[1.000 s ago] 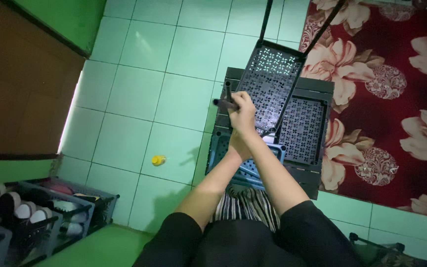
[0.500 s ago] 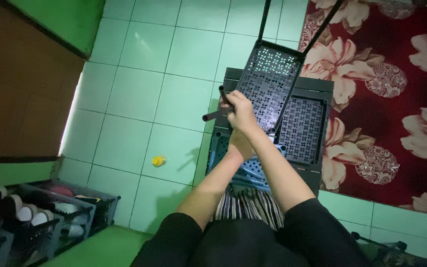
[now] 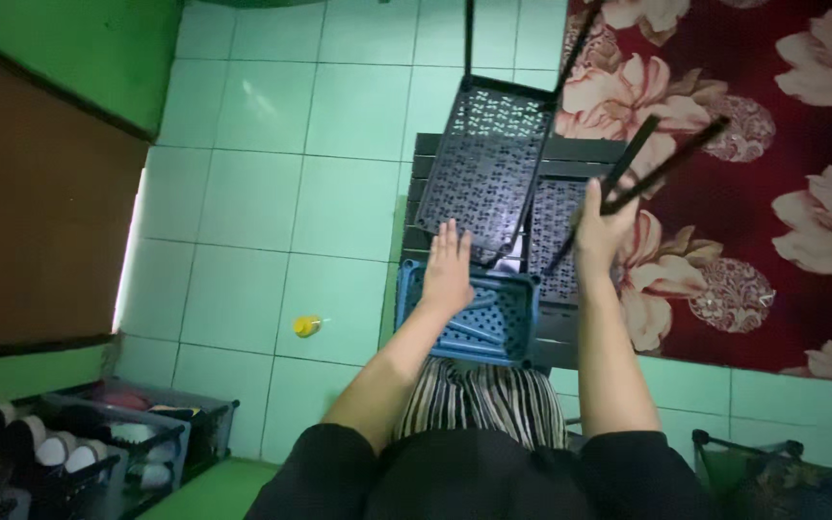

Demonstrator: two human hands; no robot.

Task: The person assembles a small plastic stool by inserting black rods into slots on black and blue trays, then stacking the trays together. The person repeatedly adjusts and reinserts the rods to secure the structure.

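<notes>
Assembling a black perforated rack looks partly done: one black shelf panel [image 3: 493, 164] stands tilted on its rods just beyond the fingertips of the left hand [image 3: 448, 274], which lies flat, fingers spread, on the blue crate [image 3: 474, 313]. The right hand [image 3: 601, 231] has its fingers clamped on loose black rods [image 3: 666, 164], not yet fitted; further panels [image 3: 556, 236] lie beneath.

View: head camera is looking steeply down from above the lap.
Facing: toward the tiled floor [image 3: 339, 202] ahead.
Nearness: hands are sitting close below.
</notes>
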